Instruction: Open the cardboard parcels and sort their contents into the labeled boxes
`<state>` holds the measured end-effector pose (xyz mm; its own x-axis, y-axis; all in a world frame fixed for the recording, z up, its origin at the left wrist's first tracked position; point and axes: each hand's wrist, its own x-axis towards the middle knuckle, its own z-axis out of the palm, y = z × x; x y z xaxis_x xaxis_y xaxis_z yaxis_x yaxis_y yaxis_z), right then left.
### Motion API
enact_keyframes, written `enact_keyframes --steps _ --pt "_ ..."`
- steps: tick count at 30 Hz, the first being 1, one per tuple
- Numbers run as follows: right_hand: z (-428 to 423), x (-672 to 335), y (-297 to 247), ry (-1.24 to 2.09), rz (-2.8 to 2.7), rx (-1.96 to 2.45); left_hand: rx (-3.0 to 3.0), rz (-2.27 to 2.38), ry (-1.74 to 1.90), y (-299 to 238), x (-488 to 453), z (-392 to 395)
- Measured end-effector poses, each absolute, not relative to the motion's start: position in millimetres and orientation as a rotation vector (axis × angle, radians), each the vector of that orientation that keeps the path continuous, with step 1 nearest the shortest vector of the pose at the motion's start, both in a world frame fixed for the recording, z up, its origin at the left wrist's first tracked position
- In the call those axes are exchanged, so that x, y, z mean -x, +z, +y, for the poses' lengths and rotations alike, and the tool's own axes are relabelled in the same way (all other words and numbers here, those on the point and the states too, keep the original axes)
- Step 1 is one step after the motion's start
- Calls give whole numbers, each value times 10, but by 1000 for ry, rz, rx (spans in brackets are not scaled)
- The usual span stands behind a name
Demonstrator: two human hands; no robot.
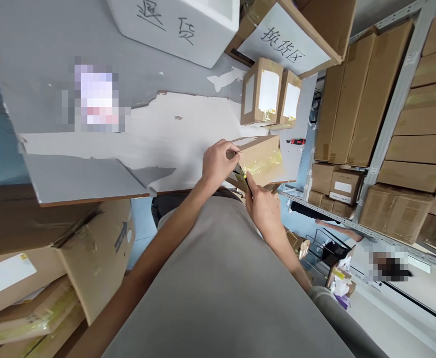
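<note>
A small cardboard box (260,158) sealed with yellowish tape rests on the grey worktable (102,171) near its front edge. My left hand (218,161) grips the box's near left corner, fingers curled over the top. My right hand (264,206) is closed round a slim dark tool with a yellow tip (243,176), and the tip touches the box's near side.
Two small labelled boxes (272,94) stand behind, a red-handled tool (296,141) beside them. A white foam bin (180,25) and an open labelled carton (296,35) sit at the back. Metal shelving (389,119) stacked with cartons fills the right; more cartons (53,278) lie left.
</note>
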<state>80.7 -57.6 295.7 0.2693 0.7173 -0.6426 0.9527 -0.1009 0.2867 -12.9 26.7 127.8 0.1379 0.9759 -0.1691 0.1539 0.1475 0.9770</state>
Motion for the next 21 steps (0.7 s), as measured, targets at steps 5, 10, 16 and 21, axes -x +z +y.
enact_keyframes --steps 5,10,16,21 --pt "-503 -783 2901 -454 1513 -1879 -1283 1303 903 1328 139 266" --pt "-466 -862 2942 -551 1479 -1841 -1254 1384 895 1337 94 242" --pt "-355 -1102 2933 -637 1563 -1732 -1294 1438 952 1322 43 182" --pt "-435 -1310 2882 -707 1589 -1598 -1249 1555 957 1349 -35 130"
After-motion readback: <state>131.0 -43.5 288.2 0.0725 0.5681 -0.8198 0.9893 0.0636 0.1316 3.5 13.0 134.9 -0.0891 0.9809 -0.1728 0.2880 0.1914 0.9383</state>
